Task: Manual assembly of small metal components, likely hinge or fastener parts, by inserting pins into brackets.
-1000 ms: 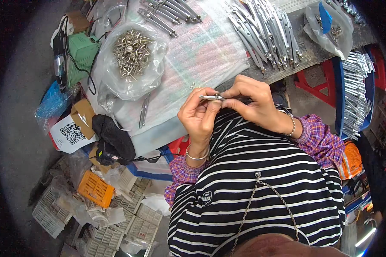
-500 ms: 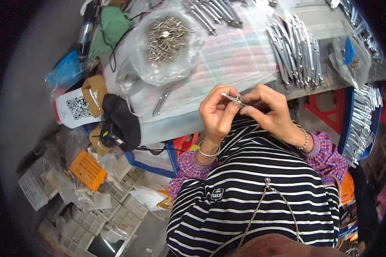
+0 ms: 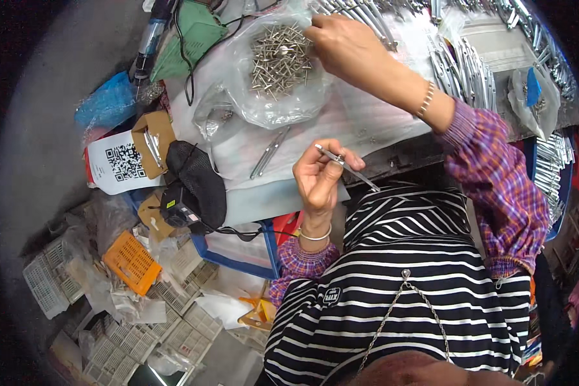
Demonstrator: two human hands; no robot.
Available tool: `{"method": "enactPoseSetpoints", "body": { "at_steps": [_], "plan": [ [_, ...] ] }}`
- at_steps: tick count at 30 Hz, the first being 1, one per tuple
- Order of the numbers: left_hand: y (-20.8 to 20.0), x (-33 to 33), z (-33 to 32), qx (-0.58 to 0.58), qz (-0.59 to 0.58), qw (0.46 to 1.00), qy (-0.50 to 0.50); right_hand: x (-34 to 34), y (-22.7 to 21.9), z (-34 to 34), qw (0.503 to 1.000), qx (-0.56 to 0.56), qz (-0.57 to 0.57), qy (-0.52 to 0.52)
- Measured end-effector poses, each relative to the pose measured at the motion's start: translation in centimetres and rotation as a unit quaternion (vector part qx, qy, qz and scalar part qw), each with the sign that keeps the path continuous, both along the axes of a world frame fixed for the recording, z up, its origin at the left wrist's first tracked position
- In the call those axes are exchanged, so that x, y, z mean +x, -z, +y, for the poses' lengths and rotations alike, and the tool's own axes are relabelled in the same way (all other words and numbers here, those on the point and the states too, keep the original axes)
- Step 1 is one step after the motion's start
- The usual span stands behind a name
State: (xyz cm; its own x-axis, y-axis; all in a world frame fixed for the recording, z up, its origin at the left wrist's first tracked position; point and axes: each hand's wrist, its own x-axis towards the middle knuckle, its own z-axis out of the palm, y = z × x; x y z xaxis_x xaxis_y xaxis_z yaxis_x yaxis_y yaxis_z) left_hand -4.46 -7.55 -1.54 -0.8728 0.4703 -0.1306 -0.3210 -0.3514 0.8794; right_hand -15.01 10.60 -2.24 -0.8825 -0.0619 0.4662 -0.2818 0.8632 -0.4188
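My left hand [image 3: 318, 177] pinches a slim silver metal bar [image 3: 347, 166] between thumb and fingers, just in front of the table edge. The bar slants, its lower end pointing at my striped top. My right hand [image 3: 350, 48] reaches over the table, fingers curled at the right edge of a clear plastic bag [image 3: 283, 116]. Small metal pins with heads [image 3: 280, 61] are heaped in that bag. The right fingertips are partly hidden, so anything between them cannot be made out. Two slim metal pieces [image 3: 270, 152] lie on the table left of my left hand.
Rows of metal bars [image 3: 463, 74] lie at the back right, near a small clear bag [image 3: 534, 96]. A blue-rimmed bin of bars [image 3: 553, 167] stands at the right. Left are a black mesh pouch [image 3: 196, 177], a code card [image 3: 117, 164] and an orange basket [image 3: 132, 262].
My right hand has left the metal bar and moved up and away to the bag of pins. My left hand keeps the bar, now tilted downward to the right. The view has shifted slightly.
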Motion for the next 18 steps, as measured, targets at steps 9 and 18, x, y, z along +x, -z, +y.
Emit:
{"method": "enactPoseSetpoints", "body": {
  "at_steps": [9, 18],
  "plan": [
    [1.0, -0.6, -0.5, -0.006, 0.002, 1.0, 0.018, -0.8, 2.5, -1.1, 0.999, -0.007, 0.025, 0.034],
    [1.2, -0.9, 0.1, -0.002, -0.013, 1.0, 0.011, -0.2, 1.4, 0.3, 0.997, -0.074, 0.017, -0.002]
  ]
}}
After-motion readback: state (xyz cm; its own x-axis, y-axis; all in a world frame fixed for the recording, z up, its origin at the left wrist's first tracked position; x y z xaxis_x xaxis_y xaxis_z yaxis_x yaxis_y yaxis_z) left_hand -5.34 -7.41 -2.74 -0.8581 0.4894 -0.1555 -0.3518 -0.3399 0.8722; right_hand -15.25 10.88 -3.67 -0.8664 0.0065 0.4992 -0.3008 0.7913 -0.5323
